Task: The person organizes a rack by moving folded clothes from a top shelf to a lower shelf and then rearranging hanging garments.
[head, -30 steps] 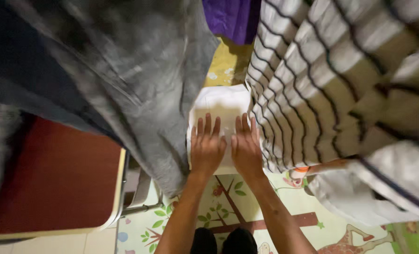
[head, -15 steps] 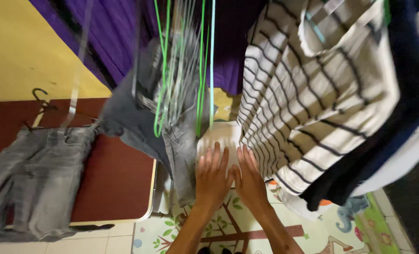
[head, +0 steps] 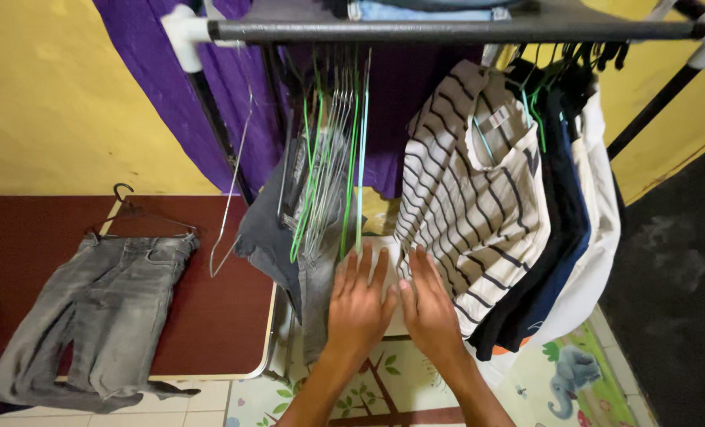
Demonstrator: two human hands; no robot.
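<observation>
A dark red counter (head: 210, 308) with a pale edge stands against a yellow wall (head: 44, 103), with a purple curtain (head: 234, 87) hung behind a clothes rack. A pair of grey jeans (head: 99, 316) lies flat on the counter, a dark hanger (head: 135, 209) at its waistband. The floor beside it carries a play mat (head: 582, 379) printed with trees and animals. From the rack's dark rail (head: 447, 30) hang a bunch of green and metal hangers (head: 329, 174), a grey garment (head: 281, 245), a striped shirt (head: 471, 198), a navy garment (head: 562, 213) and a white one (head: 598, 237).

Compared with half a second before, the view has tilted up: the rail and the hanger hooks now show, the jeans sit lower and further left, and the hands have stayed where they were.

The white folded cloth (head: 388, 253) lies below the rail, between the grey garment and the striped shirt. The left hand (head: 359, 304) and the right hand (head: 430, 310) lie side by side on it, palms down. Each grip is fully spread, fingers flat and extended, pressing on the cloth without closing round it.
</observation>
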